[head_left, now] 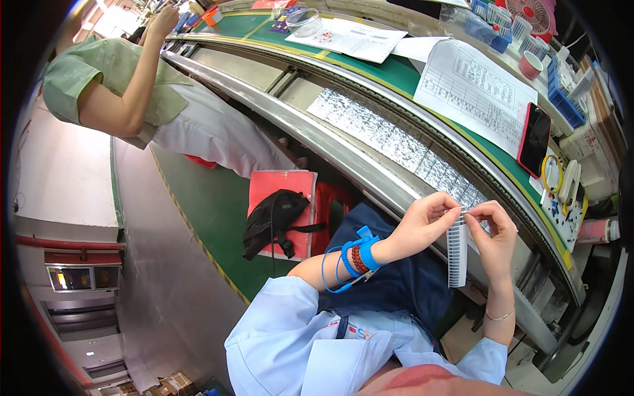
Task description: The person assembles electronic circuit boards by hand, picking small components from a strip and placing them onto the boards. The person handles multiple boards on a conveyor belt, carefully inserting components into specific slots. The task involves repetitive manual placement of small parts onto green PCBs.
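A narrow white strip (pixel 457 257) with a row of dark crosswise marks hangs down in front of me, over the near edge of the conveyor line. It resembles a strip of small labels, though its exact kind is unclear. My left hand (pixel 422 221), with a blue strap and red beads on its wrist, pinches the strip's upper end between thumb and forefinger. My right hand (pixel 496 234) pinches the same end from the other side. The fingertips of both hands almost meet there. The strip's lower part hangs loose.
Ahead runs a conveyor (pixel 383 132) with a metal rail (pixel 290 132). Beyond it lie printed sheets (pixel 472 89), a red-edged phone (pixel 533 140), a yellow ring (pixel 550 173) and a blue basket (pixel 561 92). A black bag (pixel 277 221) rests on a red seat at left; a co-worker (pixel 132 99) stands farther along.
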The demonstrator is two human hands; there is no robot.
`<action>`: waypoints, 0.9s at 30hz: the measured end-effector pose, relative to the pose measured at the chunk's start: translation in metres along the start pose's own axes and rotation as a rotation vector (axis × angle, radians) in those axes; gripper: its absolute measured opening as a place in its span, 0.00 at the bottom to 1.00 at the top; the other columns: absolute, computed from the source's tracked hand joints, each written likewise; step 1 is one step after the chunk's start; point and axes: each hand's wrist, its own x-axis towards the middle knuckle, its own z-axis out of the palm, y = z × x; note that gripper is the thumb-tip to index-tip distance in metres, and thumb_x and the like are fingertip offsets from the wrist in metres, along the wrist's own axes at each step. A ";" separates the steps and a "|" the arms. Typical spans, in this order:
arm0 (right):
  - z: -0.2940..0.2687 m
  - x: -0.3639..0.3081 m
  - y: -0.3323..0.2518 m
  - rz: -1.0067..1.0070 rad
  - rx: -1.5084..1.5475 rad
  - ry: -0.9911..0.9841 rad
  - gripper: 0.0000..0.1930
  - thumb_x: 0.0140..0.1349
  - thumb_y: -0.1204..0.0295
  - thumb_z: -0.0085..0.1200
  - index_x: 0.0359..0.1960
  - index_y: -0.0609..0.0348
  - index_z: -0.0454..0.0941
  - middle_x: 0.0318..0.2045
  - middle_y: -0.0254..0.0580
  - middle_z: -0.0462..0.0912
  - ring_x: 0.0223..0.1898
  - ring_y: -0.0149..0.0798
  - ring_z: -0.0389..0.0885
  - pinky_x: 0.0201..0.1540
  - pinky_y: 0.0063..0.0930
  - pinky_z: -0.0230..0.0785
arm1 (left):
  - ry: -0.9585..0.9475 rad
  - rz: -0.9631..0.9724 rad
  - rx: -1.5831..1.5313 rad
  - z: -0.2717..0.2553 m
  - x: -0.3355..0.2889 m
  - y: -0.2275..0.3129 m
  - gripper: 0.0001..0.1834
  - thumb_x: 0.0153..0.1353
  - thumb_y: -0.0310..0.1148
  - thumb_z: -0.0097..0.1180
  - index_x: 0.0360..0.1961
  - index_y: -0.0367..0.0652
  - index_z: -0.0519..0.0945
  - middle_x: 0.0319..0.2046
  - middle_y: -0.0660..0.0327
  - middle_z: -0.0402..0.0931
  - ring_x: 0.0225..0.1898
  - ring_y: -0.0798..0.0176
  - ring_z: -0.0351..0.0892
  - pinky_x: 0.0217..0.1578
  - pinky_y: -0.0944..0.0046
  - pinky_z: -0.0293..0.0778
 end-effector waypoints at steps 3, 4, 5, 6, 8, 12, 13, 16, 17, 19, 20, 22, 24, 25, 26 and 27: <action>0.000 0.001 0.002 0.002 -0.009 0.008 0.04 0.49 0.83 0.56 0.27 0.66 0.75 0.26 0.37 0.75 0.30 0.27 0.71 0.35 0.18 0.64 | -0.014 -0.071 -0.048 0.000 0.000 0.006 0.07 0.64 0.30 0.47 0.36 0.36 0.71 0.30 0.65 0.74 0.32 0.77 0.73 0.30 0.75 0.72; 0.000 0.001 0.002 -0.005 -0.018 0.013 0.04 0.49 0.83 0.56 0.27 0.66 0.75 0.26 0.37 0.75 0.30 0.27 0.71 0.35 0.18 0.64 | -0.009 -0.072 -0.049 0.001 0.000 0.006 0.07 0.64 0.30 0.47 0.36 0.36 0.71 0.29 0.65 0.74 0.32 0.77 0.73 0.30 0.75 0.72; 0.001 0.001 0.001 -0.011 -0.028 0.019 0.04 0.49 0.83 0.56 0.27 0.65 0.75 0.26 0.37 0.75 0.30 0.27 0.71 0.35 0.18 0.64 | -0.005 -0.074 -0.049 0.001 0.000 0.006 0.07 0.64 0.30 0.47 0.36 0.36 0.71 0.29 0.65 0.74 0.31 0.77 0.73 0.30 0.75 0.72; 0.002 0.001 0.001 -0.019 -0.036 0.023 0.04 0.49 0.83 0.56 0.27 0.65 0.75 0.26 0.37 0.75 0.30 0.27 0.71 0.35 0.19 0.64 | 0.000 -0.074 -0.049 0.002 0.000 0.007 0.08 0.64 0.31 0.47 0.36 0.36 0.71 0.29 0.65 0.74 0.31 0.77 0.73 0.30 0.75 0.72; 0.002 0.002 0.002 -0.046 -0.073 0.024 0.05 0.49 0.83 0.56 0.29 0.65 0.75 0.27 0.37 0.75 0.30 0.27 0.72 0.36 0.19 0.64 | -0.004 -0.065 -0.039 0.001 0.000 0.006 0.08 0.64 0.31 0.47 0.36 0.36 0.71 0.29 0.65 0.74 0.31 0.77 0.73 0.30 0.75 0.72; 0.004 0.001 0.002 0.004 -0.055 0.048 0.07 0.51 0.81 0.55 0.33 0.65 0.75 0.28 0.36 0.76 0.32 0.27 0.73 0.37 0.19 0.65 | 0.001 -0.062 -0.007 -0.002 0.000 0.005 0.08 0.63 0.31 0.48 0.36 0.36 0.71 0.29 0.65 0.74 0.31 0.77 0.73 0.29 0.75 0.72; 0.004 0.001 0.002 0.007 -0.051 0.047 0.07 0.53 0.80 0.55 0.34 0.64 0.75 0.28 0.36 0.77 0.32 0.27 0.74 0.38 0.19 0.65 | 0.012 -0.055 0.003 -0.002 0.000 0.005 0.08 0.63 0.31 0.48 0.36 0.36 0.71 0.29 0.65 0.74 0.31 0.77 0.73 0.29 0.75 0.72; 0.001 0.001 0.006 0.034 -0.029 0.040 0.07 0.57 0.76 0.52 0.36 0.64 0.75 0.30 0.37 0.78 0.33 0.28 0.75 0.39 0.20 0.66 | 0.060 -0.021 0.023 -0.004 0.002 0.007 0.07 0.63 0.31 0.48 0.36 0.36 0.72 0.29 0.65 0.74 0.31 0.77 0.73 0.29 0.75 0.71; -0.001 0.000 0.010 0.053 -0.013 0.033 0.07 0.58 0.75 0.51 0.37 0.64 0.75 0.30 0.37 0.78 0.33 0.28 0.75 0.39 0.20 0.66 | 0.088 -0.002 0.024 -0.006 0.004 0.009 0.07 0.63 0.30 0.48 0.36 0.36 0.72 0.29 0.65 0.74 0.31 0.77 0.73 0.29 0.75 0.71; -0.003 -0.003 0.011 0.085 0.001 -0.008 0.08 0.60 0.73 0.49 0.37 0.65 0.75 0.30 0.37 0.78 0.33 0.28 0.75 0.39 0.21 0.66 | 0.152 0.045 0.009 -0.011 0.005 0.012 0.07 0.63 0.30 0.48 0.36 0.35 0.72 0.29 0.64 0.75 0.31 0.75 0.74 0.30 0.74 0.72; -0.004 -0.005 0.010 0.097 -0.004 -0.041 0.09 0.61 0.72 0.48 0.37 0.65 0.75 0.30 0.38 0.78 0.33 0.28 0.75 0.39 0.21 0.66 | 0.170 0.071 0.000 -0.013 0.007 0.014 0.07 0.63 0.30 0.48 0.37 0.35 0.72 0.29 0.64 0.75 0.31 0.75 0.74 0.30 0.74 0.72; -0.004 -0.008 0.010 0.096 -0.057 -0.095 0.10 0.62 0.71 0.47 0.37 0.66 0.75 0.29 0.38 0.78 0.32 0.28 0.75 0.39 0.20 0.66 | 0.207 0.123 -0.015 -0.018 0.008 0.018 0.07 0.63 0.29 0.47 0.37 0.35 0.72 0.30 0.62 0.76 0.31 0.74 0.75 0.31 0.73 0.74; -0.003 -0.010 0.010 0.069 -0.158 -0.137 0.11 0.62 0.70 0.47 0.37 0.67 0.75 0.28 0.38 0.78 0.32 0.28 0.75 0.38 0.20 0.66 | 0.234 0.154 -0.017 -0.019 0.010 0.021 0.08 0.63 0.29 0.47 0.37 0.34 0.72 0.30 0.61 0.76 0.31 0.73 0.76 0.32 0.72 0.75; -0.003 -0.010 0.006 0.097 -0.146 -0.170 0.11 0.62 0.70 0.48 0.37 0.68 0.74 0.28 0.38 0.78 0.32 0.27 0.74 0.38 0.21 0.66 | 0.247 0.167 -0.020 -0.020 0.010 0.021 0.08 0.64 0.29 0.47 0.37 0.34 0.72 0.30 0.61 0.76 0.31 0.73 0.76 0.31 0.72 0.75; -0.001 -0.010 0.006 0.124 -0.103 -0.175 0.10 0.61 0.71 0.48 0.37 0.68 0.74 0.27 0.38 0.78 0.32 0.27 0.74 0.37 0.21 0.66 | 0.261 0.180 -0.022 -0.021 0.010 0.021 0.08 0.64 0.29 0.47 0.38 0.34 0.72 0.30 0.61 0.76 0.31 0.72 0.76 0.31 0.71 0.75; 0.000 -0.011 0.005 0.151 -0.060 -0.179 0.10 0.61 0.71 0.49 0.37 0.68 0.74 0.27 0.38 0.78 0.32 0.27 0.74 0.37 0.21 0.66 | 0.271 0.195 -0.018 -0.021 0.010 0.022 0.08 0.64 0.29 0.47 0.38 0.34 0.71 0.30 0.61 0.76 0.30 0.72 0.76 0.31 0.71 0.75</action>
